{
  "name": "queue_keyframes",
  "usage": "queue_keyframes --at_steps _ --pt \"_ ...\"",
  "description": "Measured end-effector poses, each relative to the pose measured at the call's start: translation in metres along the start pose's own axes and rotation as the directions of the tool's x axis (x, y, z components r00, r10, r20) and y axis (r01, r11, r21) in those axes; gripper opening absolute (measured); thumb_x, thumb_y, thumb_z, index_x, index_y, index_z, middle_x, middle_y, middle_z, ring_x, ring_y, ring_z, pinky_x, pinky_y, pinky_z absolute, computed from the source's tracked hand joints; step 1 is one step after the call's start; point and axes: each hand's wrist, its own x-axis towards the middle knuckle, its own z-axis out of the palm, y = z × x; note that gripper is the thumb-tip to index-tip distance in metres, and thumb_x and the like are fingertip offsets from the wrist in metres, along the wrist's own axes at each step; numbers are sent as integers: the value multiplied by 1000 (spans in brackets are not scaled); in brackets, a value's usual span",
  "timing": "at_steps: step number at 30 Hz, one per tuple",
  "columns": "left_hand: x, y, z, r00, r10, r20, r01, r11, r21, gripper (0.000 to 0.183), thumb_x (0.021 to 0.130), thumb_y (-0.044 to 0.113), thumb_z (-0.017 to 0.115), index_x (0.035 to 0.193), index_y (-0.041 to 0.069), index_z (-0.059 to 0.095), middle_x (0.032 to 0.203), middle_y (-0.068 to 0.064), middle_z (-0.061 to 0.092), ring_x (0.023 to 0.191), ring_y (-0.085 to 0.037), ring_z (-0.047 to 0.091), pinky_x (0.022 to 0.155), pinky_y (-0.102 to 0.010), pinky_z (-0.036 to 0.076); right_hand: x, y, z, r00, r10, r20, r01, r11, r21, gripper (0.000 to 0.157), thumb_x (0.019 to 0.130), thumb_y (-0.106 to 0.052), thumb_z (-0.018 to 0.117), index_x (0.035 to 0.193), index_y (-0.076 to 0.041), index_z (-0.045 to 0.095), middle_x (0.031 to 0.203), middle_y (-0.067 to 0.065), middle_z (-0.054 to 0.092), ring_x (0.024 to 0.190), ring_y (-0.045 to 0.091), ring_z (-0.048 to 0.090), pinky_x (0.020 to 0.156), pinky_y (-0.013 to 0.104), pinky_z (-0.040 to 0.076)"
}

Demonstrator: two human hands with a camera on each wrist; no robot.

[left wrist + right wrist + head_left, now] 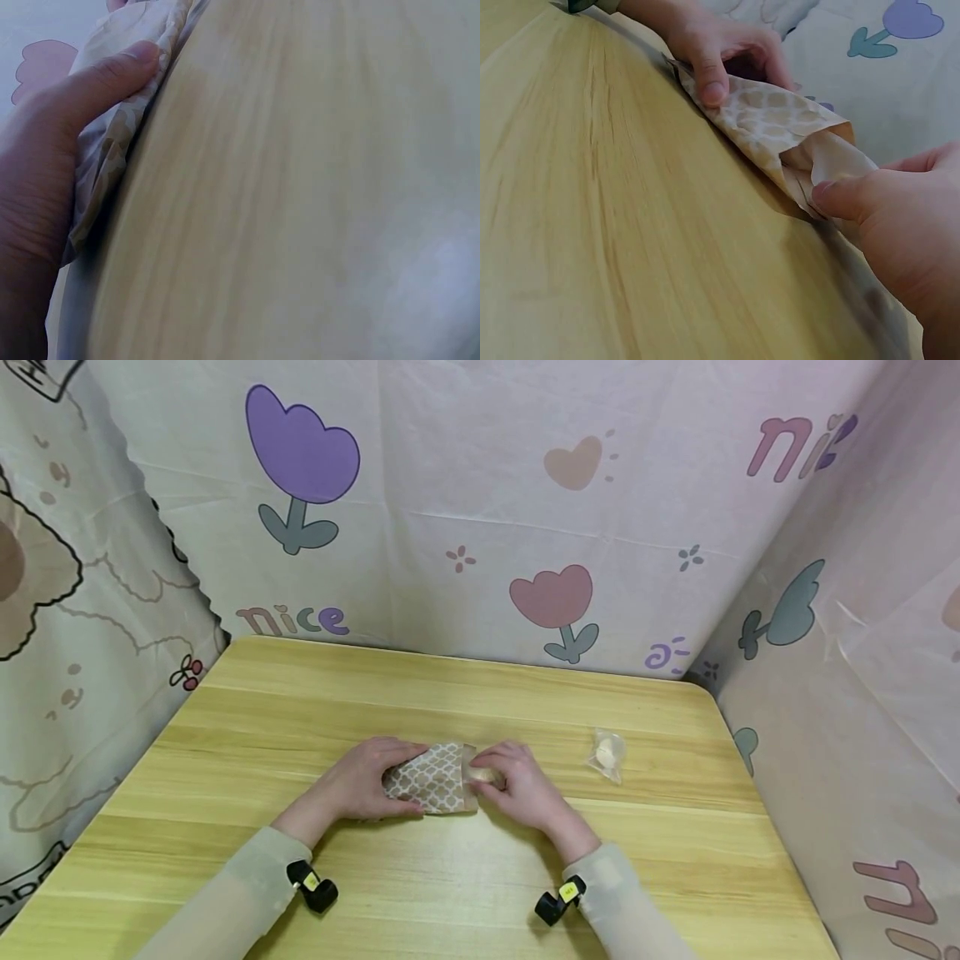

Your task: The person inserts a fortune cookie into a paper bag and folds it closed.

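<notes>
A brown paper bag (pixel 435 781) with a white trellis pattern lies flat on the table, its mouth facing right. My left hand (pixel 367 781) grips its closed end, thumb along the near edge and fingers along the far edge. In the left wrist view the thumb of that hand (pixel 45 172) presses on the crumpled paper. At the mouth, my right hand (pixel 521 785) pinches a small clear plastic packet (pixel 840 161). Part of this packet is inside the bag in the right wrist view. The packet's contents look pale, mostly hidden by the fingers.
Another clear packet (pixel 606 754) with a pale round piece inside lies on the table to the right of my right hand. The wooden table (pixel 450 885) meets a printed cloth (pixel 450 485) along its back edge, and more cloth hangs at both sides.
</notes>
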Motion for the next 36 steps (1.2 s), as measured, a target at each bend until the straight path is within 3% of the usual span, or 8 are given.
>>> queue_keyframes --at_steps 10,17,22,25,31,36 --pt "0 1 1 1000 0 -4 0 1000 -11 98 73 76 83 148 16 64 140 -1 68 126 -25 63 109 -51 50 1 -1 6 1000 4 -2 -4 998 57 31 93 -25 82 121 -13 76 122 -3 73 118 16 62 110 47 45" --pt "0 0 0 1000 -3 2 3 1000 -9 97 74 76 83 148 17 63 140 -1 68 127 -26 63 109 -51 50 -6 3 -14 997 49 55 -53 996 77 53 89 -32 86 134 -8 70 137 3 67 128 23 58 112 53 42" --pt "-1 0 -1 1000 -14 12 14 1000 -2 97 74 76 83 150 18 62 142 -1 66 129 -26 62 111 -51 49 -14 7 -30 982 150 116 -159 985 72 64 89 -38 86 141 -7 65 143 5 63 134 26 54 115 54 39" --pt "-1 0 -2 1000 -15 15 15 1000 -6 97 74 75 84 150 18 62 142 -1 66 129 -26 61 111 -51 48 -17 9 -35 976 175 131 -184 981 56 62 89 -40 85 139 -7 67 140 4 65 131 24 56 114 53 41" --pt "-1 -1 -2 1000 -13 13 13 1000 2 97 74 76 83 149 18 63 142 -1 67 129 -25 61 111 -50 48 -17 11 -31 983 129 127 -135 990 42 48 92 -40 83 128 -11 73 131 0 70 124 21 60 108 52 43" --pt "0 0 -1 1000 10 -7 -11 1000 -12 96 73 73 85 148 16 64 141 -1 67 128 -25 62 110 -50 49 -13 7 -25 987 117 113 -122 992 39 46 92 -39 82 127 -10 75 132 3 70 125 22 60 108 52 41"
